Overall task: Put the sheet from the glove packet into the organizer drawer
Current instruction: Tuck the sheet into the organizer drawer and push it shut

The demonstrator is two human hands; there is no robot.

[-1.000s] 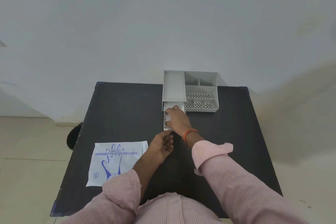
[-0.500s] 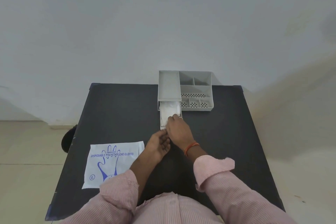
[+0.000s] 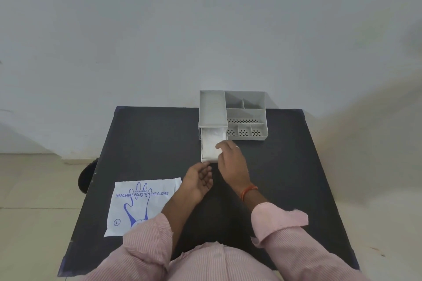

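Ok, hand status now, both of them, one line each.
Left hand: open, palm up, empty, just in front of the drawer.
Right hand: open, holding nothing, fingers over the sheet in the drawer.

Sheet (image 3: 211, 143) lies in open drawer (image 3: 204, 159); right hand (image 3: 231, 162) perhaps touching it, fingers loose.

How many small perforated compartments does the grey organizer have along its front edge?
3, side by side in the front row of the grey plastic organizer: left, middle, right, just right of the open drawer. None seems hidden.
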